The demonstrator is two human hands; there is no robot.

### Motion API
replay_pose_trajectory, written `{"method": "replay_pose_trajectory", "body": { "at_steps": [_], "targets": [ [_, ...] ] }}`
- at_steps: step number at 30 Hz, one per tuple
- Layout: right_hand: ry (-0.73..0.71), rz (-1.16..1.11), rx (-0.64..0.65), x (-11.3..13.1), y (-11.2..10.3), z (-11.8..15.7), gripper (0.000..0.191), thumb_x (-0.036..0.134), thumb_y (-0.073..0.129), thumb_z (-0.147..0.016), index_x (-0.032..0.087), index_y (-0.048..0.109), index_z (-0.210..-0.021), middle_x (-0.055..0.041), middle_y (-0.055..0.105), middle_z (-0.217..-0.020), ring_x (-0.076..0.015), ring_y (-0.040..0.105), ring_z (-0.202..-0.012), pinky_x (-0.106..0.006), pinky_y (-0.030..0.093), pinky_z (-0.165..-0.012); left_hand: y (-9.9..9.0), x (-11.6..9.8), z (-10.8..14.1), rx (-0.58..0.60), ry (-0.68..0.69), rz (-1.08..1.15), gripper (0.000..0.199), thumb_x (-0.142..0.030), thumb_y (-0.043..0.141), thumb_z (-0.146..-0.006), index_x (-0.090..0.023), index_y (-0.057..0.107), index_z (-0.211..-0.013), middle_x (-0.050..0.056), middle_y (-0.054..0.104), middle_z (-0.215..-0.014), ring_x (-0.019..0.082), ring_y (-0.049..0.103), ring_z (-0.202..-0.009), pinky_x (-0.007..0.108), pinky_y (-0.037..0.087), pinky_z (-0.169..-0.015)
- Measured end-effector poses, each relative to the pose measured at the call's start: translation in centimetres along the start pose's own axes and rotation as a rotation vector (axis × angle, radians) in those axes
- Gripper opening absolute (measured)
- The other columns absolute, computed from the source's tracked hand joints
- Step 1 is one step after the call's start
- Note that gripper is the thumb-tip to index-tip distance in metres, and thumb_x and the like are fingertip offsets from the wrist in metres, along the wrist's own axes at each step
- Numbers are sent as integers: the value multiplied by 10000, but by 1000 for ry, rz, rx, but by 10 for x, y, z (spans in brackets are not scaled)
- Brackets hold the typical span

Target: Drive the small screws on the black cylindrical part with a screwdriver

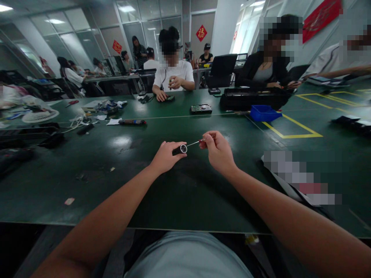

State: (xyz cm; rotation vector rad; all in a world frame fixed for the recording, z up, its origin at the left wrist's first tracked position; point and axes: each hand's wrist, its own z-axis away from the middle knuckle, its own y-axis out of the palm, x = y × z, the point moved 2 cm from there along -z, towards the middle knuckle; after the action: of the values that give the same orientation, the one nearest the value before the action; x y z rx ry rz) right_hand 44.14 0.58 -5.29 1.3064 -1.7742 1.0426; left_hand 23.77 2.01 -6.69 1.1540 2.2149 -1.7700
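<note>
A small black cylinder (177, 150) with a bright ring at its end is gripped between the thumb and fingers of my left hand (165, 157). My right hand (218, 151) is closed around the handle of a thin screwdriver (193, 143). Its metal shaft points left, and its tip is at or just beside the ringed end of the cylinder; whether they touch cannot be made out. Both hands are raised over the middle of the green table (185, 200).
Beyond my hands lie a hard drive (201, 109), a blue tray (264, 113) and a long black casing (252, 99). A dark pen-like tool (132, 122) and cluttered parts lie left. A pixelated sheet (298, 177) is at right. Several people sit across.
</note>
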Motion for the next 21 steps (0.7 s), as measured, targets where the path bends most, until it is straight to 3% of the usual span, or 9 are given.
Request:
{"method": "replay_pose_trajectory", "body": {
  "at_steps": [10,15,21],
  "targets": [
    [13,5,7,-3,-2,-2,206,403,465,-969,221,555,-933,-17,671,-793,-165,651,-710,-344,509,-706,-2,-2,0,-14,-14,20,426,-357,712,-861,-268,656,-1274,51,717,-1115,257,618,-1036,474,387,-1035],
    [17,11,28,1,-3,-2,215,413,494,-961,214,568,-924,-21,685,-775,-165,652,-699,-333,502,-690,-1,-2,1,-5,2,23,415,-342,717,-860,-266,660,-1264,48,718,-1121,251,626,-1026,494,346,-1069],
    [12,219,55,11,-8,0,356,530,612,-890,219,580,-720,6,634,-583,-146,566,-534,-301,403,-570,0,-1,2,-5,-11,12,414,-328,732,-846,-278,671,-1252,47,721,-1079,253,617,-1003,477,389,-1032]
  ]
}}
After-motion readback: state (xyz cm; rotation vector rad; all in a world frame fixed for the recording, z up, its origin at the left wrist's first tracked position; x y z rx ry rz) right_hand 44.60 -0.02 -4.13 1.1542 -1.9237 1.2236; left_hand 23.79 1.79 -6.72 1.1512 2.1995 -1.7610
